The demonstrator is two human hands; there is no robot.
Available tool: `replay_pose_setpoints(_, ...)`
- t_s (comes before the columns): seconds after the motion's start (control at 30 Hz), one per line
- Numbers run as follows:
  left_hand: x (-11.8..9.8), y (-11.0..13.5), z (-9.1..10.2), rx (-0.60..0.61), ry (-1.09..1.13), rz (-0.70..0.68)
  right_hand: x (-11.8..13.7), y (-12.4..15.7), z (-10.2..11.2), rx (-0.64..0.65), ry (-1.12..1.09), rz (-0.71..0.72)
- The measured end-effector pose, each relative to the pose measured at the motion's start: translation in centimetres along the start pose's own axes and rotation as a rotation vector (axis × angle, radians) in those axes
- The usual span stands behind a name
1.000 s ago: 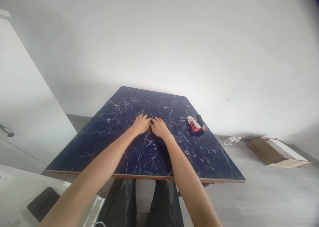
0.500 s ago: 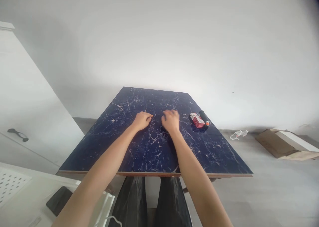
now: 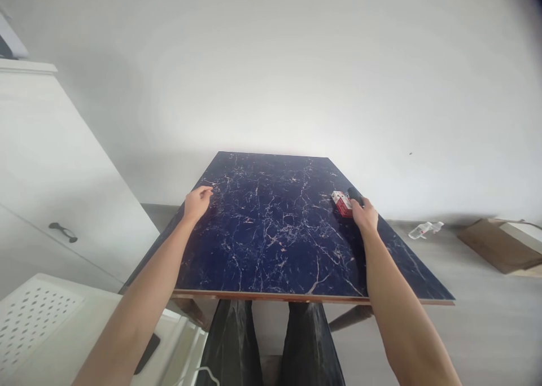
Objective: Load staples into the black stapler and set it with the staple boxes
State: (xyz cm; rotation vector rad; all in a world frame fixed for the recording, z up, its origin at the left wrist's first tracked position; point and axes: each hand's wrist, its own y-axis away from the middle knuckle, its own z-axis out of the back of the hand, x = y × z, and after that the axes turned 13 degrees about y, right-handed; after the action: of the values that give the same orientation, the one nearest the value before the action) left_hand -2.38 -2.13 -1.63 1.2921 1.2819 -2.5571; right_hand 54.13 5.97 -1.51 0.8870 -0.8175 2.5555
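My right hand [image 3: 366, 215] reaches to the right side of the dark blue marbled table [image 3: 254, 239], its fingers wrapped round a black cylinder [image 3: 354, 194]. What kind of thing the cylinder is, I cannot make out; the hand covers its near end. Just left of it lies a small red and white box [image 3: 342, 204], close to my fingertips. Over the table's left edge is my left hand [image 3: 197, 202], thumb and forefinger pressed together. Whether anything small sits in that pinch cannot be made out.
A white cabinet [image 3: 71, 166] with a dark handle stands on the left. Below it, a dark flat device [image 3: 147, 353] lies on a white surface, partly behind my left forearm. On the floor at right are a clear plastic bottle [image 3: 420, 231] and a cardboard box [image 3: 495, 245].
My hands have moved apart from the table's middle: the left to the left edge, the right over to the black cylinder, which it now grips. The view has shifted slightly left.
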Motion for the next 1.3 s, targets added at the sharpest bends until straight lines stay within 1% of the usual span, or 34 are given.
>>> replay_pose_setpoints(0.1,-0.3,0.0,-1.0,0.061,0.017,-0.013,2.6,1.8,-0.6,0.059,0.003,0.061)
replay_pose_setpoints(0.17,-0.6,0.0,-1.5,0.098,0.018,-0.026,5.2,3.8,-1.7,0.105,-0.011,0.132)
replay_pose_setpoints(0.23,-0.9,0.0,-1.7,0.125,0.014,-0.033,8.8,6.6,-3.4,0.167,-0.036,0.236)
replay_pose_setpoints(0.3,-1.1,0.1,-1.7,0.142,0.012,-0.026,13.1,10.1,-5.5,0.208,-0.058,0.316)
replay_pose_setpoints(0.4,-1.4,0.5,-1.4,0.158,0.013,0.013,20.1,16.2,-9.0,0.240,-0.078,0.378)
replay_pose_setpoints(0.47,-1.7,0.8,-1.2,0.166,0.011,0.043,24.1,19.9,-10.8,0.250,-0.100,0.421)
replay_pose_setpoints(0.53,-1.9,0.9,-0.9,0.168,0.006,0.065,26.9,22.3,-12.0,0.262,-0.134,0.464)
replay_pose_setpoints(0.57,-1.9,0.9,-0.8,0.168,0.003,0.077,27.6,22.8,-12.4,0.265,-0.151,0.479)
replay_pose_setpoints(0.6,-1.9,0.9,-0.6,0.168,0.001,0.091,28.0,22.8,-12.6,0.265,-0.166,0.486)
replay_pose_setpoints(0.67,-1.8,0.7,-0.2,0.181,0.008,0.120,27.7,21.3,-13.0,0.260,-0.186,0.473)
replay_pose_setpoints(0.73,-1.5,0.5,0.3,0.229,0.035,0.142,26.9,18.5,-13.4,0.260,-0.201,0.464)
replay_pose_setpoints(0.8,-1.1,0.3,0.9,0.302,0.071,0.145,26.4,15.6,-14.0,0.306,-0.214,0.487)
replay_pose_setpoints(0.9,-0.6,0.0,1.4,0.392,0.112,0.140,26.6,12.5,-15.4,0.398,-0.248,0.584)
replay_pose_setpoints(1.0,-0.3,-0.2,1.5,0.453,0.153,0.150,27.4,10.9,-16.9,0.486,-0.276,0.671)
replay_pose_setpoints(1.1,-0.2,-0.3,1.4,0.463,0.172,0.157,27.5,9.7,-18.0,0.536,-0.282,0.754)
replay_pose_setpoints(1.2,-0.4,-0.3,1.5,0.455,0.158,0.176,27.1,8.6,-18.4,0.508,-0.268,0.795)
replay_pose_setpoints(1.3,-0.7,-0.2,1.6,0.425,0.097,0.186,26.3,7.8,-18.3,0.395,-0.236,0.766)
